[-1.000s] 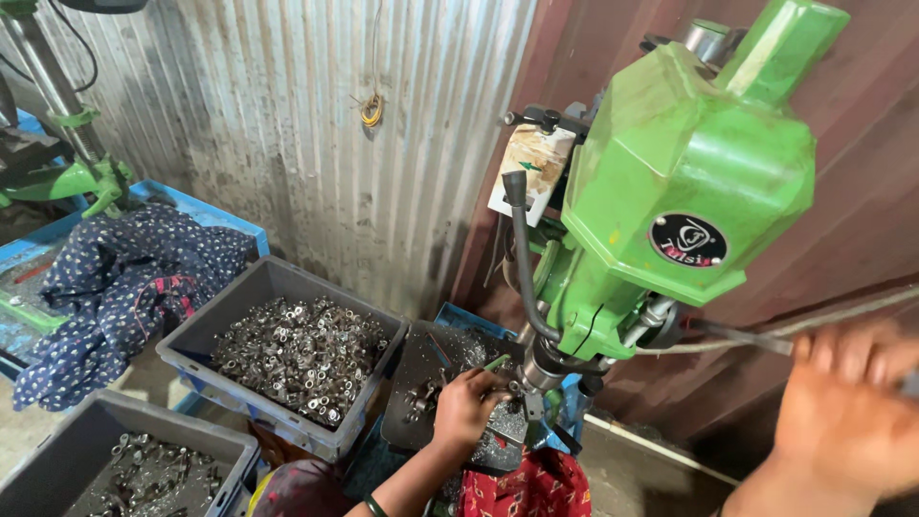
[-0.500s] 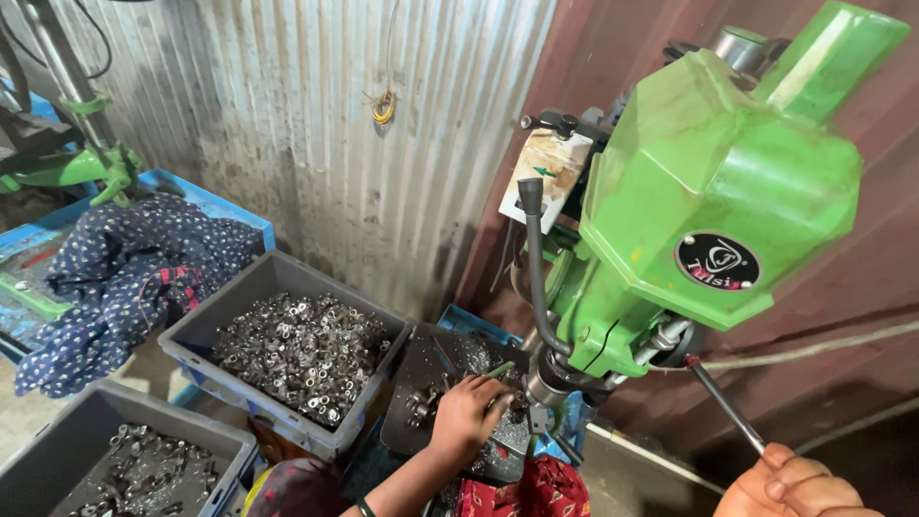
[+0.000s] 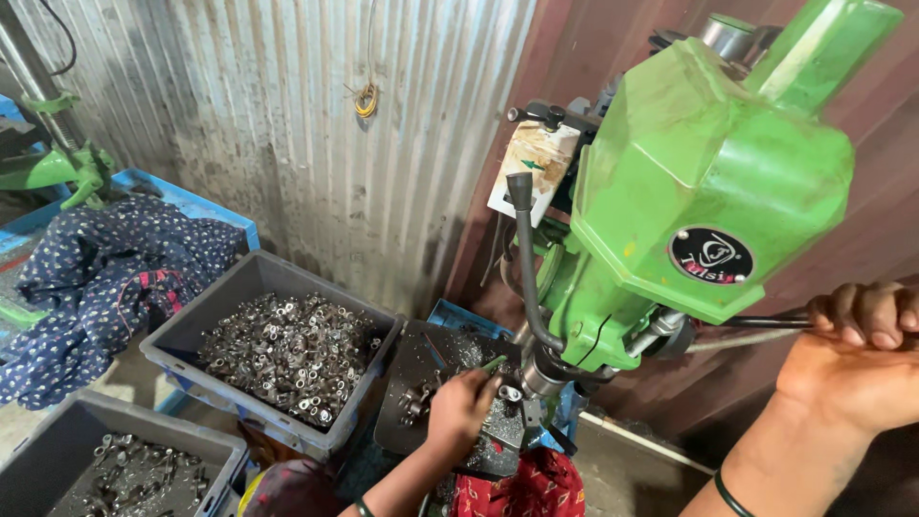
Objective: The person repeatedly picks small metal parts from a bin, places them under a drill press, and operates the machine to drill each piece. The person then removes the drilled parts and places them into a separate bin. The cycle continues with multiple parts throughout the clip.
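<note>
Right hand (image 3: 852, 359) grip clenched on feed lever (image 3: 756, 325) beside round black label (image 3: 710, 256); left hand (image 3: 462, 410) grip unclear at drill table (image 3: 421, 373).

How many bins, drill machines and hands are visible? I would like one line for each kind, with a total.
Grey bins holding metal parts: 2 (upper bin, lower bin)
Green drill machines: 2 (near machine, far machine)
Hands: 2 (left hand, right hand)
Total: 6
</note>
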`<act>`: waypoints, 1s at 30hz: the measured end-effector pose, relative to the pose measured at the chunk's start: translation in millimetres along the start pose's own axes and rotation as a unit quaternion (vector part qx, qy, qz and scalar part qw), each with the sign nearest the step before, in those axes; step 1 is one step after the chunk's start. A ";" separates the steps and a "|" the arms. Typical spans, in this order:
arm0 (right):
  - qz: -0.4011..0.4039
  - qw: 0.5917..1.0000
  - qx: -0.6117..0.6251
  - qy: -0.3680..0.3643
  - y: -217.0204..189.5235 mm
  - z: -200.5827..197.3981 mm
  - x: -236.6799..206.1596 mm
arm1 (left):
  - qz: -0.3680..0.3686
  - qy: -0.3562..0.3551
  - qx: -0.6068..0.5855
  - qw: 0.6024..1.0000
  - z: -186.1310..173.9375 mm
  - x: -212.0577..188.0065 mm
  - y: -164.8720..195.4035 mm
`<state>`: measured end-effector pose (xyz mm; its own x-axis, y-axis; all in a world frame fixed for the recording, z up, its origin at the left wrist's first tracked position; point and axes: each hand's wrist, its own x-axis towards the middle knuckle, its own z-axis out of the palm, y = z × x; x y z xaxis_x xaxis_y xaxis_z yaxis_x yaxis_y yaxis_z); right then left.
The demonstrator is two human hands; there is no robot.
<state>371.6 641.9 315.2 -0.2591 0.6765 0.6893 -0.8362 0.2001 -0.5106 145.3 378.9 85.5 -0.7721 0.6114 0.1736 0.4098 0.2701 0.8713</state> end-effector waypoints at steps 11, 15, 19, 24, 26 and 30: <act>0.018 0.999 0.024 -0.016 -1.4 3.9 -3.7 | 0.181 0.066 0.036 0.981 -14.7 -23.8 -6.2; 0.015 0.999 0.025 -0.025 0.6 -3.8 -2.6 | 0.102 0.051 0.035 0.993 -11.1 -24.4 -1.8; 0.010 0.998 0.045 -0.042 1.8 -9.1 -14.7 | 0.122 0.043 0.006 0.992 -17.1 -24.0 -0.6; -0.017 0.999 0.006 -0.041 -3.4 -12.7 -33.5 | 0.134 0.013 0.046 0.990 -16.5 -23.0 1.1; -0.018 0.999 -0.011 -0.050 -4.6 -14.8 -35.1 | 0.133 0.022 0.046 0.990 -9.9 -21.5 3.9; -0.028 0.997 -0.025 -0.064 0.4 -25.0 -42.5 | 0.123 0.022 0.040 0.991 -7.3 -19.9 3.5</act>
<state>394.4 631.0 272.9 -0.2754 0.5673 0.7761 -0.8271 0.2716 -0.4921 158.5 362.2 88.5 -0.6630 0.6338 0.3984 0.6246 0.1750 0.7611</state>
